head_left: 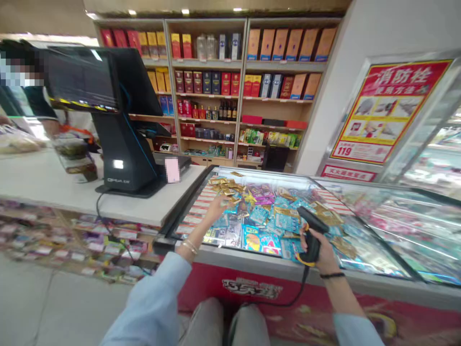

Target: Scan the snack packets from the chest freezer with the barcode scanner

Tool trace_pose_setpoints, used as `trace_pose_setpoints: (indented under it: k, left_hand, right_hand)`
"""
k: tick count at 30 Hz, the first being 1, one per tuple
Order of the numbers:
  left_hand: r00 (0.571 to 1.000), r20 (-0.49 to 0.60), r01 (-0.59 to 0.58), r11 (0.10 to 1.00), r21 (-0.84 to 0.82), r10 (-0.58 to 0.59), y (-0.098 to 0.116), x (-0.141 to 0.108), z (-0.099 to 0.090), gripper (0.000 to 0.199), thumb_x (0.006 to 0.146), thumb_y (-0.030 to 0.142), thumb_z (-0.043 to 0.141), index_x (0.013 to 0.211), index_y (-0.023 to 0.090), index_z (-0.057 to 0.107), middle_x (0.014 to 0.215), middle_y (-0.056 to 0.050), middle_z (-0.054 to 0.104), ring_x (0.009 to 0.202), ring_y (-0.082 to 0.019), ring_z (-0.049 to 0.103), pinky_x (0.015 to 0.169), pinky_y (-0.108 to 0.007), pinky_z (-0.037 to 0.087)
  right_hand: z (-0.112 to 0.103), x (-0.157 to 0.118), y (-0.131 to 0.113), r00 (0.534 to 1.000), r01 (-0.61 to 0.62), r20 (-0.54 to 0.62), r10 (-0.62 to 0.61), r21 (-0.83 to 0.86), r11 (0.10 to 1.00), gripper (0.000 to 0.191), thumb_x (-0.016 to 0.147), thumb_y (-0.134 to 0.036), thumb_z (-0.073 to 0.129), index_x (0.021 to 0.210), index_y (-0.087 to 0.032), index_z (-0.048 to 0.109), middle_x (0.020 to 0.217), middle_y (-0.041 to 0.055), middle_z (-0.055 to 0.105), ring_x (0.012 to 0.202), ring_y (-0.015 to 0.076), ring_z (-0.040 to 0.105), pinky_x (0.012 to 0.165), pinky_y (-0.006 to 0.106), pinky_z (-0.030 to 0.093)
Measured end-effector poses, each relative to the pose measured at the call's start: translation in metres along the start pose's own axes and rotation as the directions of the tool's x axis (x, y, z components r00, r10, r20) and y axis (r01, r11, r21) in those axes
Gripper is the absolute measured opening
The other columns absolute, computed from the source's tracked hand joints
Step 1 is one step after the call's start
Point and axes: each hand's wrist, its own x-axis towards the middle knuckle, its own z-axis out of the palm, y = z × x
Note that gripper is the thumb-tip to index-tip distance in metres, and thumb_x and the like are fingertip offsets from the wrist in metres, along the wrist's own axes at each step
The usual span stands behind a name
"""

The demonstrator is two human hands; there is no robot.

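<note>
My left hand (pixel 218 207) reaches over a glass-topped display case (pixel 252 255), its fingers spread above colourful scratch cards (pixel 261 235) and gold foil packets (pixel 226 187). Nothing shows in that hand, and the blur hides whether it touches the glass or the cards. My right hand (pixel 317 252) grips a black handheld barcode scanner (pixel 311 230) with yellow trim, its nose pointing up and away from me. A black cable (pixel 288 303) hangs from the scanner down the case's red front.
A black point-of-sale terminal (pixel 126 144) stands on the white counter (pixel 72 182) to my left. A person (pixel 43 101) stands beyond it near a clear bag of goods (pixel 74 154). Shelves of boxed bottles (pixel 216 81) fill the back wall. Another glass case (pixel 414 226) adjoins on the right.
</note>
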Motion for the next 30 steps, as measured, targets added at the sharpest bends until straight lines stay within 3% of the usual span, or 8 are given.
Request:
trace_pose_setpoints:
  k: [3, 5, 10, 13, 17, 22, 26, 30]
  left_hand:
    - [0.994, -0.021, 0.111, 0.980, 0.165, -0.109, -0.042, -0.025, -0.026, 0.039, 0.073, 0.034, 0.073, 0.107, 0.016, 0.068, 0.116, -0.012, 0.068, 0.115, -0.029, 0.059, 0.103, -0.042, 0.041]
    - [0.991, -0.007, 0.129, 0.956, 0.264, -0.132, -0.056, -0.036, -0.033, 0.049, 0.067, 0.043, 0.078, 0.106, 0.016, 0.067, 0.118, -0.014, 0.066, 0.119, -0.033, 0.056, 0.105, -0.047, 0.037]
    - [0.984, 0.125, 0.074, 0.924, 0.375, -0.130, -0.050, -0.042, -0.021, 0.059, 0.060, 0.058, 0.080, 0.103, 0.021, 0.066, 0.127, -0.015, 0.057, 0.128, -0.037, 0.044, 0.106, -0.051, 0.032]
    - [0.972, 0.193, 0.056, 0.929, 0.367, -0.135, -0.045, -0.035, -0.018, 0.057, 0.058, 0.057, 0.081, 0.097, 0.019, 0.064, 0.126, -0.015, 0.056, 0.126, -0.036, 0.044, 0.105, -0.048, 0.033]
    - [0.977, 0.205, -0.008, 0.961, 0.276, -0.051, -0.052, -0.030, -0.018, 0.056, 0.056, 0.051, 0.084, 0.093, 0.017, 0.060, 0.114, -0.014, 0.060, 0.117, -0.034, 0.049, 0.100, -0.045, 0.038]
    - [0.995, 0.064, -0.078, 0.989, 0.122, 0.071, -0.062, -0.030, -0.015, 0.045, 0.067, 0.042, 0.077, 0.100, 0.018, 0.059, 0.105, -0.010, 0.062, 0.105, -0.028, 0.056, 0.091, -0.041, 0.044]
    - [0.999, -0.045, -0.021, 0.997, 0.080, 0.025, -0.054, -0.034, -0.017, 0.037, 0.069, 0.037, 0.074, 0.098, 0.018, 0.059, 0.100, -0.009, 0.066, 0.099, -0.027, 0.061, 0.090, -0.041, 0.046]
    - [0.990, -0.121, 0.075, 0.996, -0.037, -0.079, -0.029, -0.052, -0.029, 0.036, 0.072, 0.037, 0.071, 0.103, 0.021, 0.061, 0.097, -0.005, 0.070, 0.091, -0.023, 0.065, 0.081, -0.034, 0.049]
  right_hand:
    - [0.012, 0.004, 0.003, 1.000, -0.003, 0.026, 0.004, -0.029, 1.000, 0.028, 0.068, -0.038, 0.074, 0.083, -0.018, 0.063, 0.068, 0.0007, 0.064, 0.038, 0.0093, 0.049, 0.034, 0.022, 0.040]
    - [0.023, 0.007, 0.006, 0.999, 0.000, 0.043, 0.001, -0.032, 0.999, 0.028, 0.069, -0.038, 0.074, 0.085, -0.018, 0.064, 0.069, 0.0011, 0.064, 0.037, 0.0094, 0.048, 0.033, 0.023, 0.040]
    - [0.060, 0.009, 0.016, 0.996, 0.001, 0.085, 0.000, -0.007, 1.000, 0.029, 0.069, -0.038, 0.073, 0.088, -0.018, 0.064, 0.070, 0.0007, 0.064, 0.037, 0.0086, 0.048, 0.032, 0.021, 0.038]
    - [0.078, 0.007, 0.022, 0.993, 0.007, 0.120, -0.005, -0.015, 1.000, 0.027, 0.071, -0.037, 0.072, 0.088, -0.018, 0.064, 0.071, 0.0013, 0.065, 0.036, 0.0086, 0.049, 0.032, 0.021, 0.038]
    - [0.094, 0.014, 0.042, 0.994, 0.019, 0.112, -0.021, 0.025, 1.000, 0.028, 0.072, -0.038, 0.072, 0.089, -0.017, 0.064, 0.070, 0.0014, 0.065, 0.035, 0.0081, 0.048, 0.032, 0.021, 0.039]
    - [0.122, 0.036, 0.084, 0.993, -0.087, 0.091, 0.074, 0.151, 0.985, 0.031, 0.068, -0.040, 0.072, 0.088, -0.017, 0.062, 0.067, 0.0001, 0.064, 0.034, 0.0075, 0.046, 0.031, 0.020, 0.037]
    - [0.141, 0.042, 0.101, 0.982, -0.166, 0.125, 0.141, 0.221, 0.961, 0.033, 0.064, -0.041, 0.074, 0.083, -0.017, 0.061, 0.065, -0.0010, 0.063, 0.032, 0.0063, 0.044, 0.030, 0.019, 0.036]
    - [0.155, 0.028, 0.096, 0.989, -0.139, 0.067, 0.130, 0.139, 0.980, 0.036, 0.062, -0.041, 0.078, 0.082, -0.017, 0.060, 0.064, -0.0020, 0.063, 0.033, 0.0075, 0.047, 0.030, 0.020, 0.037]
